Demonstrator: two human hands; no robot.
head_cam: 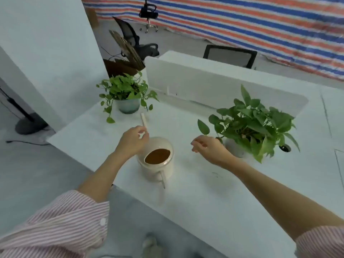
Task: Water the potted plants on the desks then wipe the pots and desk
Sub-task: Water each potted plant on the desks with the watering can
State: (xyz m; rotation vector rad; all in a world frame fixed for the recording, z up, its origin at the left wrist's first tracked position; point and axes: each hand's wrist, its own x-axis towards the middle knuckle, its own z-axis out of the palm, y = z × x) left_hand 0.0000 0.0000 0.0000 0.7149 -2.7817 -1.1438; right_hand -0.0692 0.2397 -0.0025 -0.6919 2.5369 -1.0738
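Observation:
A cream watering can (158, 171) stands on the white desk (204, 205), its round opening showing brown and its handle toward me. Its thin spout (144, 120) points away to the left. My left hand (133, 141) is at the base of the spout, fingers curled around it. My right hand (208, 148) hovers just right of the can, fingers loosely curled and holding nothing, beside the leaves of a green plant (251, 123) in a white pot (234, 148). A second leafy plant (124, 88) in a grey-green pot (128, 106) sits at the desk's far left corner.
A white partition (204, 82) runs along the back of the desk behind both plants. A cable hole (285, 148) lies right of the white pot. Office chairs (230, 54) stand beyond the partition. A dark stand base (28, 124) and cable lie on the floor at left.

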